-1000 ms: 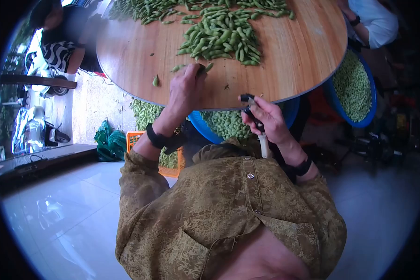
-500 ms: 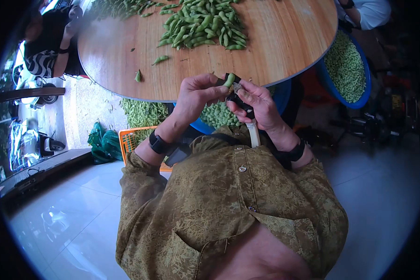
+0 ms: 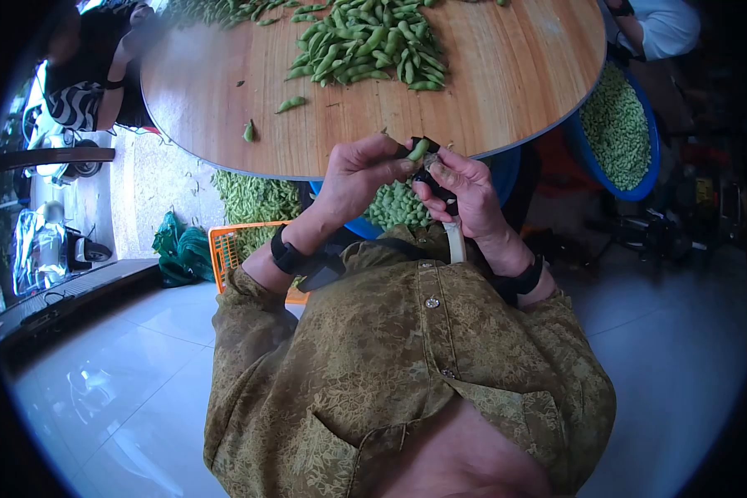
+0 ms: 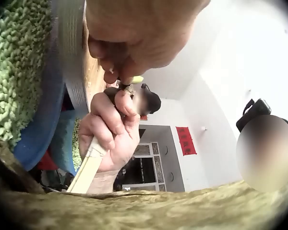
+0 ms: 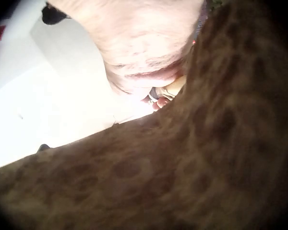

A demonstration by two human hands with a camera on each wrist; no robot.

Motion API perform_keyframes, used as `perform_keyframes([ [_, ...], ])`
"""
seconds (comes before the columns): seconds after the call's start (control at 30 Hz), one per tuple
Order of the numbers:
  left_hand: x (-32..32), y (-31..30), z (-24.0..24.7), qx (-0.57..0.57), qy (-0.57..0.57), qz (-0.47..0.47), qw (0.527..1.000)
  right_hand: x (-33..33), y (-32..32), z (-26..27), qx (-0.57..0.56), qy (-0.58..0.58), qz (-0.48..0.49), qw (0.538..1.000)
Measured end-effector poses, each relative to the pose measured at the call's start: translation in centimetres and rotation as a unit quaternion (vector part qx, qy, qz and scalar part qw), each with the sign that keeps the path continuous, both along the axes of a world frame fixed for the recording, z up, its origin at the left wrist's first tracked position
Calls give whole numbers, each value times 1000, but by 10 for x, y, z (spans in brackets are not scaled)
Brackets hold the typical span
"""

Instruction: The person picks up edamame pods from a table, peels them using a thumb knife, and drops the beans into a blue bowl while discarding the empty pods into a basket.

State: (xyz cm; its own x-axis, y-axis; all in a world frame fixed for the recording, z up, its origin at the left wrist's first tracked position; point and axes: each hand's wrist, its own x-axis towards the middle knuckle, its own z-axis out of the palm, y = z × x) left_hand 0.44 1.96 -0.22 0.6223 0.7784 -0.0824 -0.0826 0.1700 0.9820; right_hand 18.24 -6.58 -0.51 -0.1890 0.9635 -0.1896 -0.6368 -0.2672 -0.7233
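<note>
Closest in, a patterned olive-brown shirt (image 3: 373, 340) fills the space on the wearer's side of the round wooden table (image 3: 506, 75). Both hands meet at the table's near edge. The left hand (image 3: 353, 178) pinches a plump green pod (image 3: 419, 150) between thumb and fingers. The right hand (image 3: 473, 199) has its fingers curled round a tool (image 3: 455, 241) with a pale lower part and a dark upper part; its working end is too small to make out. The pod lies against or just beside that dark part; which of the two, I cannot tell.

Below the table's near edge, a blue tub (image 3: 361, 228) holds shelled beans (image 3: 394, 207). Left of it, also below the table, stands an orange crate (image 3: 218, 257) by a spread of pale green pieces (image 3: 253, 199), with a green bag (image 3: 183, 253) farther left.

On the table, two loose pods (image 3: 291, 104) lie left of centre, short of a large heap of pods (image 3: 373, 46). Another heap (image 3: 216, 10) sits toward the table's far left. Right of the table is a second blue tub (image 3: 656, 162) of beans. People (image 3: 79, 79) (image 3: 664, 29) are at the table's left and right sides.
</note>
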Motion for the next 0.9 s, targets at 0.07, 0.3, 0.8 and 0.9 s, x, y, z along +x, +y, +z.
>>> perform_keyframes([
  [0.07, 1, 1, 1, -67, -8, -14, 998, 2, -1, 1, 0, 27, 4, 1000],
  [0.3, 7, 5, -4, -328, -176, -136, 918, 12, -5, -4, -1, 169, 61, 984],
  [0.8, 25, -16, -2, 624, 198, 78, 752, 4, -9, -4, -88, 161, -46, 982],
  [0.9, 28, -13, 1, 537, 134, 68, 830, 1, -12, 3, -79, 90, -83, 989],
])
